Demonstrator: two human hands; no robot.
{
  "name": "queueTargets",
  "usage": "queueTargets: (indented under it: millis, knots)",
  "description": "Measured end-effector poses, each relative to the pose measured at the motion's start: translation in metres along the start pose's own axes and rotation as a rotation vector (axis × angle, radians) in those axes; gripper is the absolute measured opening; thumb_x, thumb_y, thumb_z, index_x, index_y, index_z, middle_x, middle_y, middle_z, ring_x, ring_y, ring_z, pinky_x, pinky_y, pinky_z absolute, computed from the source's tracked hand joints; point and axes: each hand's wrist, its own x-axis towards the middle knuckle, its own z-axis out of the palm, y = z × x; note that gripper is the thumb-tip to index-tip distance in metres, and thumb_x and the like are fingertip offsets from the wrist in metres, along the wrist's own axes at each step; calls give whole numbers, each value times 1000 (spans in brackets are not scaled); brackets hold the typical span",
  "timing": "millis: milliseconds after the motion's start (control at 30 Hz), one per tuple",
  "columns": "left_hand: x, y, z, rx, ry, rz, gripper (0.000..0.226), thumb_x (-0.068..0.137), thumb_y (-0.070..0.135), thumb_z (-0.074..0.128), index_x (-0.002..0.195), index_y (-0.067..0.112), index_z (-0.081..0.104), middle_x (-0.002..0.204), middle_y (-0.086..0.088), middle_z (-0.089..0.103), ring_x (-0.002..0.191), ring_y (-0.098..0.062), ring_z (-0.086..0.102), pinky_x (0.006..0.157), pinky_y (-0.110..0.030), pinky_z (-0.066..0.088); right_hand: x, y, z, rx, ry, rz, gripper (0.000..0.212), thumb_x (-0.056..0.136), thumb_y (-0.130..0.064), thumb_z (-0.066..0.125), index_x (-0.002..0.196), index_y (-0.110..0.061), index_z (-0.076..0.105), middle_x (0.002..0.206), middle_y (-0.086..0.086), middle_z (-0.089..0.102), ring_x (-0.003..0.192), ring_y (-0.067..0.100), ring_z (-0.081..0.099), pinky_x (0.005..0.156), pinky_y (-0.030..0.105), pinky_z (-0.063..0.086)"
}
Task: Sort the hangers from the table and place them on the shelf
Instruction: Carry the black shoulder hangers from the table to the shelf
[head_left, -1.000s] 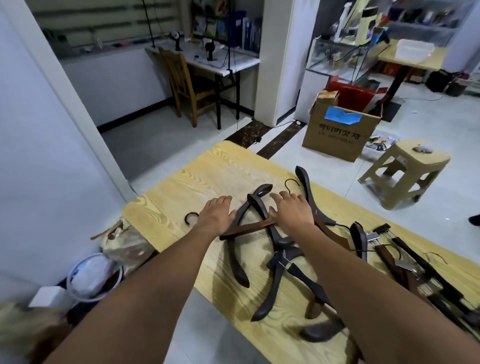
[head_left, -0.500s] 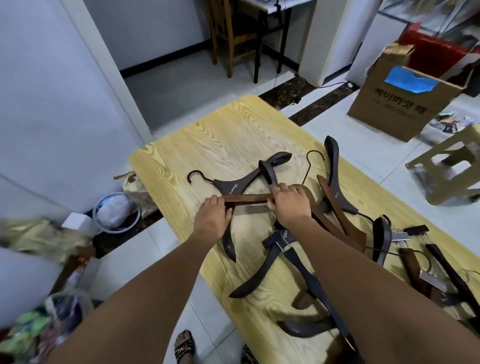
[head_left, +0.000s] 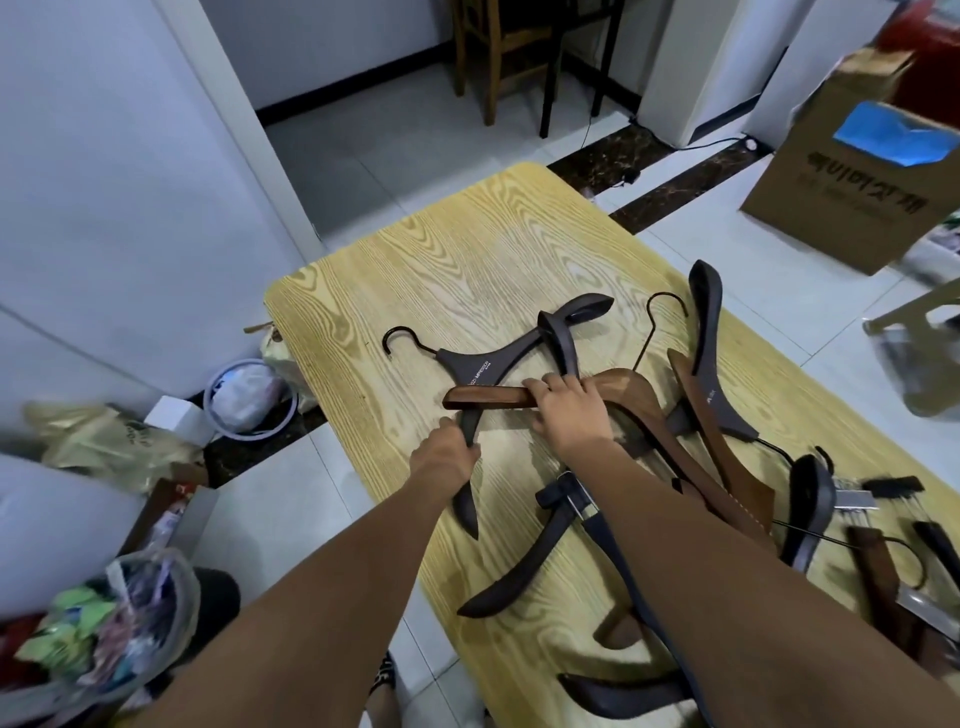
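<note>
Working at the middle of the frame now, closing the left hand (head_left: 444, 460) round the lower arm of the dark hanger (head_left: 483, 364) and gripping it just below the crossing point. Clamping the right hand (head_left: 569, 410) onto the brown hanger (head_left: 483, 397), curling the fingers over its left arm, close beside the left hand. Holding that brown arm straight across the dark hanger, touching it, with the dark hook pointing toward the left of the frame and the dark upper arm reaching up and to the right. Resting both pieces on the pale wooden table (head_left: 467, 249), just below its bare far end. Sharing that tabletop with more hangers: another dark hanger (head_left: 706, 332) lying right of centre, a long dark hanger (head_left: 530, 561) slanting down at lower centre beside the right forearm, and a tangled pile (head_left: 808, 488) crowding the right edge, overlapping too closely for counting. Taking in the floor as well: a cardboard box (head_left: 857, 197) standing at upper right, a wooden chair (head_left: 498, 47) at the top, a white bucket (head_left: 244, 435) sitting near the table's left edge, and a plastic bag (head_left: 140, 613) bulging at lower left.
</note>
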Motion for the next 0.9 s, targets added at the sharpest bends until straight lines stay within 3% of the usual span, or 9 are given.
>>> queueTargets:
  millis: [133,233,433,633,900]
  knots:
    - [10,8,0,-87,-21,-38,39,95,18,46,127,-2,38,131,-20,48,122,-36,49,97,-39,40,4,3,-1,-71,-1,-14,51,89,-7,53,136,-19,38,132,6,48,125,26,40,105,38,30]
    - [17,9,-2,-136,-31,-59,38,96,13,43,130,-5,36,134,-23,46,126,-37,45,101,-39,37,9,5,-7,-97,3,-7,44,88,-6,54,130,-15,44,129,7,50,124,27,41,104,39,32]
    - [26,-4,-22,-140,-13,-11,40,98,28,45,118,-6,44,121,-23,53,112,-37,52,89,-40,43,17,15,-21,-8,79,69,48,89,-18,61,132,-16,41,128,7,52,121,27,44,96,39,39]
    - [33,-21,-54,-27,150,74,40,100,35,36,108,-3,48,111,-23,54,101,-40,55,82,-43,45,17,8,-49,8,145,44,60,82,-15,69,132,-18,37,128,6,50,119,31,41,95,41,39]
    - [39,-40,-105,-13,327,116,38,101,30,34,109,-5,46,111,-24,53,100,-41,55,81,-43,44,16,-12,-71,43,311,-12,44,90,5,41,128,-16,43,123,5,52,112,30,42,88,40,40]
